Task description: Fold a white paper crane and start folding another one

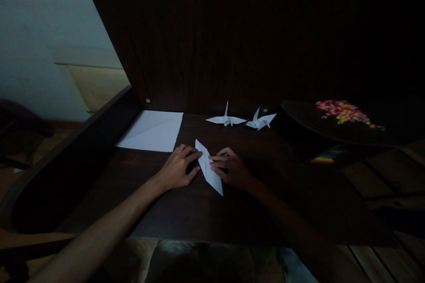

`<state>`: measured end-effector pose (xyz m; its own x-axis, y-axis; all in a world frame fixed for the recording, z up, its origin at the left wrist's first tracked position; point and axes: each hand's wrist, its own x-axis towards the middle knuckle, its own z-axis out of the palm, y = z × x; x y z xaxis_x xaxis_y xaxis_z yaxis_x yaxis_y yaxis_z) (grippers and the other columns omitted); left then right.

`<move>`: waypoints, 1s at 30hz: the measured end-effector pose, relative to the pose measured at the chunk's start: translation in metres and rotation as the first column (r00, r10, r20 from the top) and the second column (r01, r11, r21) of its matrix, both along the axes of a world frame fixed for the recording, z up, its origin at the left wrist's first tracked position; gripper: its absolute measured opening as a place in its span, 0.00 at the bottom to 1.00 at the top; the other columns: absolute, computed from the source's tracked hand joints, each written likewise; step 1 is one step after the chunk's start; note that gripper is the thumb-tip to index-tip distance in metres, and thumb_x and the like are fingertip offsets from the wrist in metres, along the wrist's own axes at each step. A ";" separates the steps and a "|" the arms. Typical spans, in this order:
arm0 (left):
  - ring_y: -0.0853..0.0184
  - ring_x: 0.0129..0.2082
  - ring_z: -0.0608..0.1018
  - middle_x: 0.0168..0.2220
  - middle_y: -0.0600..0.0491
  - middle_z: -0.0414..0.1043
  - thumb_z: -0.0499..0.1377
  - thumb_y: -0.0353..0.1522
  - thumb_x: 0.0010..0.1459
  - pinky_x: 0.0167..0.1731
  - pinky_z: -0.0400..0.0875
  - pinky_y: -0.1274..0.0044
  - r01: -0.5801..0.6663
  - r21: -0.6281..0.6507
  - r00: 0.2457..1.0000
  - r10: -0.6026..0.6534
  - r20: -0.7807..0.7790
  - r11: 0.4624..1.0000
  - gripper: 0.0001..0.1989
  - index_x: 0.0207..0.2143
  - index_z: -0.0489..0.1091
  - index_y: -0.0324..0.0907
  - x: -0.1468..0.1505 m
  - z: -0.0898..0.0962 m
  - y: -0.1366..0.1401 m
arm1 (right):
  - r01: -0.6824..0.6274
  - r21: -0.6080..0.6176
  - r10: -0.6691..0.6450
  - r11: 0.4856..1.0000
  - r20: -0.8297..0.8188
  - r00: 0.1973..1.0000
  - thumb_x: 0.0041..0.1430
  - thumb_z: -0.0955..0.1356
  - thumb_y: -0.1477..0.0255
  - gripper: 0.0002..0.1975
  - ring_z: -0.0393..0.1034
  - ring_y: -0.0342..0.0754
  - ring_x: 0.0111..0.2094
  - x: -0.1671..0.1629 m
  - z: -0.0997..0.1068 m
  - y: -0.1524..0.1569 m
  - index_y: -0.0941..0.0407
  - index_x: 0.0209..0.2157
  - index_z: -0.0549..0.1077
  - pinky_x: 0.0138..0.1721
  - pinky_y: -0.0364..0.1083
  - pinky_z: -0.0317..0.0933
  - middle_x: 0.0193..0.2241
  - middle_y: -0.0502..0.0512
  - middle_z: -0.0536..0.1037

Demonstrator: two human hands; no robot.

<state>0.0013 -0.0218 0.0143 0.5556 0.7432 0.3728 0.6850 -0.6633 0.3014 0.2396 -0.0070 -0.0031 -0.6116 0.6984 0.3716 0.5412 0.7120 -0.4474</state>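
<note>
2 paper cranes (226,120) behind folded paper (209,172), sheet (151,130) to their left

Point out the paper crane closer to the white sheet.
The left crane, nearer the sheet; the other crane sits farther right, towards the colourful pieces.

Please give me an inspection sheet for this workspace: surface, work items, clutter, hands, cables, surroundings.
Surface: dark wooden desk, dimly lit.
Work items: folded white paper between the hands; two paper birds, one left of the other, beyond it; flat white sheet at left.
Clutter: small colourful pieces heaped at right.
Hands: left hand and right hand touch the folded paper from opposite sides.
Cables: nothing seen.
Surroundings: pale wall at left; dark panel behind.
</note>
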 end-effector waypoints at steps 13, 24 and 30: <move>0.59 0.45 0.70 0.43 0.45 0.72 0.55 0.24 0.60 0.47 0.63 0.66 0.251 0.100 0.944 -0.221 -0.246 0.963 0.12 0.44 0.74 0.40 0.004 -0.001 0.007 | -0.005 -0.072 -0.003 0.997 -0.107 0.994 0.51 0.75 0.65 0.13 0.72 0.51 0.40 -0.009 0.006 -0.009 0.53 0.40 0.80 0.43 0.51 0.68 0.41 0.54 0.82; 0.62 0.38 0.70 0.36 0.48 0.73 0.52 0.31 0.66 0.40 0.64 0.70 0.119 0.172 0.985 -0.095 -0.142 0.978 0.10 0.39 0.74 0.41 0.010 -0.007 0.006 | 0.003 0.003 -0.003 1.000 -0.155 0.988 0.56 0.69 0.74 0.06 0.74 0.50 0.37 -0.012 0.003 -0.007 0.53 0.34 0.80 0.40 0.49 0.68 0.36 0.54 0.83; 0.58 0.39 0.70 0.39 0.46 0.69 0.55 0.36 0.64 0.42 0.67 0.67 -0.096 0.130 0.995 0.099 -0.015 0.987 0.17 0.52 0.68 0.38 0.014 -0.002 0.003 | 0.048 -0.073 -0.064 0.996 -0.229 0.971 0.54 0.70 0.76 0.03 0.75 0.48 0.33 -0.011 0.006 -0.003 0.56 0.27 0.76 0.38 0.48 0.67 0.34 0.56 0.81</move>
